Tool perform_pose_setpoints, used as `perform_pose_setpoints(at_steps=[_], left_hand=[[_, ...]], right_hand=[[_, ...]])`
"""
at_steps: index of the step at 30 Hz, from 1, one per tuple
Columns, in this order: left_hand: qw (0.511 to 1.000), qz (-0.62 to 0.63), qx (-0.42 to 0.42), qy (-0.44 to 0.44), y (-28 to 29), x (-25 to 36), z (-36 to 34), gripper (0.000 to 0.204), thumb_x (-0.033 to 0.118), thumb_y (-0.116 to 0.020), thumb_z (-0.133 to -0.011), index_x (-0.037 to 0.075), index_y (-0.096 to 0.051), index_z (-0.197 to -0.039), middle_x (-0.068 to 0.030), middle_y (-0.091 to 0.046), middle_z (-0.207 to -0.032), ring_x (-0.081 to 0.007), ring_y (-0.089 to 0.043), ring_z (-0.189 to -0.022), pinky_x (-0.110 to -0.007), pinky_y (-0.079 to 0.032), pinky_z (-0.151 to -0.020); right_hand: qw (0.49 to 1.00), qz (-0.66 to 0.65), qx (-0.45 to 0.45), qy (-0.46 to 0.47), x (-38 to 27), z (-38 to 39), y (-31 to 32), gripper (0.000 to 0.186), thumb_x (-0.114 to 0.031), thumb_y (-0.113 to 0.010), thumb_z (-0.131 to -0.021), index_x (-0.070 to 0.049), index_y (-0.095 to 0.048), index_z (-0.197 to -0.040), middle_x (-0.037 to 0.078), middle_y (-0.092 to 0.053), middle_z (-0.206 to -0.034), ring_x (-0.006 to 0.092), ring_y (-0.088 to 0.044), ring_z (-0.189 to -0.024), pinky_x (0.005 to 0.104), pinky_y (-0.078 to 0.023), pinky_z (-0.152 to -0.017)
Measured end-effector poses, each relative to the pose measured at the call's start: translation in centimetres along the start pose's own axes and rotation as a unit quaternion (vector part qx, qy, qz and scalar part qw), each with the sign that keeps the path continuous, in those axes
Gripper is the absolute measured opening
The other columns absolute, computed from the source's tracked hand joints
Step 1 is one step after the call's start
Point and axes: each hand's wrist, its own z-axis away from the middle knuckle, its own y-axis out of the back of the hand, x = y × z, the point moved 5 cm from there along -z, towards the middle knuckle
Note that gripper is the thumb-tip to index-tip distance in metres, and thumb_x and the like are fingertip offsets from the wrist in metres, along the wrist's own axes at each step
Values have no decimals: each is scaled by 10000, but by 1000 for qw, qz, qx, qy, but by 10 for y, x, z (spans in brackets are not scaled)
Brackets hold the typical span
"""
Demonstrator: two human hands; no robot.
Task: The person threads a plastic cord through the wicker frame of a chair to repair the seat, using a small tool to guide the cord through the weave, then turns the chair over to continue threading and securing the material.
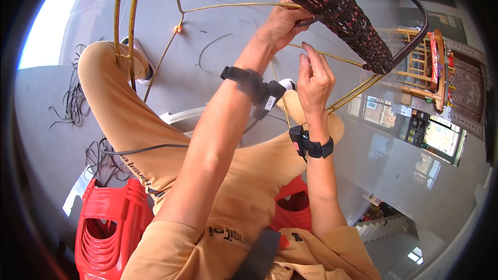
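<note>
A thick, dark brown woven band with pink and white flecks is wrapped along a bent frame of thin yellow-gold rods. Under its edge, my left hand is closed, pinching a dark weaving strand against the weave. Its fingertips are partly hidden. Just below and to the right, my right hand is raised with fingers stretched upward, near a gold rod and holding nothing that I can see. Black straps with small boxes circle both wrists.
Loose dark strands lie on the grey floor at left, and one curved strand lies ahead. Red stacked plastic stools stand at lower left. Gold rods rise near my left knee. A wooden rack stands at right.
</note>
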Motion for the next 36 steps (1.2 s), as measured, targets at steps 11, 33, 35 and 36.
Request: perform_pose_setpoints(at_steps=[11, 33, 35, 36], left_hand=[[992, 125, -6, 35, -7, 1, 2, 87, -17, -517, -823, 24, -577, -774, 16, -494, -667, -82, -410, -566, -217, -311, -474], [984, 142, 61, 89, -11, -3, 17, 106, 73, -567, -823, 117, -658, -856, 36, -620, -801, -64, -514, -741, -248, -381, -623], [985, 148, 33, 84, -15, -4, 14, 111, 67, -568, -823, 120, -650, -875, 45, -606, -794, -49, -485, -701, -224, -360, -578], [985, 147, 32, 83, -12, -5, 13, 111, 67, -568, -823, 120, -650, -875, 45, -606, -794, -49, -485, -701, -224, -360, -578]], right_hand=[[999, 1, -32, -17, 6, 7, -9, 218, -42, -565, -804, -55, -609, -1017, 100, -599, -748, 262, -585, -595, 338, -461, -529], [980, 124, 33, 151, -54, -56, 31, 315, -8, -617, -746, -155, -633, -1025, 34, -571, -798, 208, -583, -606, 301, -466, -528], [957, 222, -8, 188, -56, -60, 29, 292, -15, -630, -723, -157, -639, -979, 26, -564, -809, 217, -597, -626, 312, -475, -533], [953, 226, 1, 202, -56, -60, 30, 273, -8, -636, -700, -156, -637, -930, 17, -558, -809, 217, -600, -628, 313, -479, -530]])
